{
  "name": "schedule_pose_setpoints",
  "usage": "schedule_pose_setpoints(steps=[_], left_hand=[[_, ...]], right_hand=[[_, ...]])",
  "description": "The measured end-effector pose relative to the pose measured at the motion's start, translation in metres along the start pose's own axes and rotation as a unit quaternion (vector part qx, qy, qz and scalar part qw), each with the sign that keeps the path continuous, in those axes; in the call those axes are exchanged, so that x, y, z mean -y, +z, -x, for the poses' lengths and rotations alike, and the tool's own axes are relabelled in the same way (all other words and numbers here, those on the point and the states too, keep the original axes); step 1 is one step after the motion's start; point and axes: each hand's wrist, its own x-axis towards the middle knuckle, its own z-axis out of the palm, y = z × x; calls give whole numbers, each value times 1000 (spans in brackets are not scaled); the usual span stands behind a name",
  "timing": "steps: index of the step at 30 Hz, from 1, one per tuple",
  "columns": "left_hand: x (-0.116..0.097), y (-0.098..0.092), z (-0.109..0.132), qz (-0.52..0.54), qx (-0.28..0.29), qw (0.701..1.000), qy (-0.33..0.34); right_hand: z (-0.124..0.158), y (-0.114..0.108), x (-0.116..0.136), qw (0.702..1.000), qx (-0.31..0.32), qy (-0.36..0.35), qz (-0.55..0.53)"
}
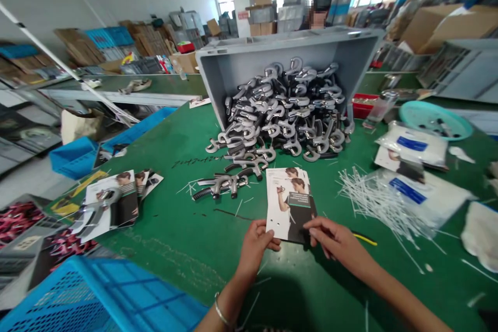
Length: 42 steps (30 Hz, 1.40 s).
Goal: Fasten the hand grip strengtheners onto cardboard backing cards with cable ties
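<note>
A stack of printed cards (291, 207) with two small punched holes at the lower left is tilted up just over the green table. My left hand (260, 241) is closed on its lower left corner, thumb on the front. At the lower right edge is my right hand (330, 238), its fingers apart and loosely bent, with fingertips touching the cards. Beyond the cards, grey and black hand grips (286, 119) with curved ends spill from a tipped grey crate (216, 75). A few loose grips (223, 184) lie to the left of the cards.
White plastic ties (373, 202) and clear bags (414, 145) lie at right, near a turquoise tray (436, 119). At left, a grip rests on more cards (124, 197). A blue basket (89, 295) stands at lower left. A person (321, 5) is behind the crate.
</note>
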Motion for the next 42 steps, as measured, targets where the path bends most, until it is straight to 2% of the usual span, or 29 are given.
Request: schedule_pose_setpoints(steps=[4,6,8,10,14,16,19,22,26,31,36,40,42], left_hand=[[0,4,-5,-1,16,1000,7],[0,4,-4,-9,13,1000,10],[-1,3,-2,-17,11,1000,13],[-1,1,0,-23,12,1000,12],[0,0,1,-35,20,999,14],[1,0,1,-43,27,999,20],[2,0,0,-56,34,997,29],[3,0,1,-59,29,997,31],[4,3,2,-58,19,997,38],[-3,1,5,-52,20,998,24],[-32,-12,11,-50,-24,998,24],[-49,-27,6,-98,-46,993,51],[-54,-30,2,-175,-63,978,92]], right_hand=[[-23,4,7,1000,-1,-20,15],[-34,6,10,995,-20,-55,75],[-39,-1,7,978,-66,-92,177],[-38,-20,-4,943,-131,-96,290],[-26,-76,-36,867,-255,12,428],[-23,-97,-48,847,-292,53,442],[-27,-114,-57,836,-314,82,442],[-35,-122,-57,844,-316,79,425],[-35,-139,-47,869,-325,42,371],[-24,-150,-32,918,-311,21,244],[-18,-130,-21,973,-220,15,68],[-21,-109,-12,988,-152,-1,-35],[-23,-97,-5,989,-132,-3,-67]])
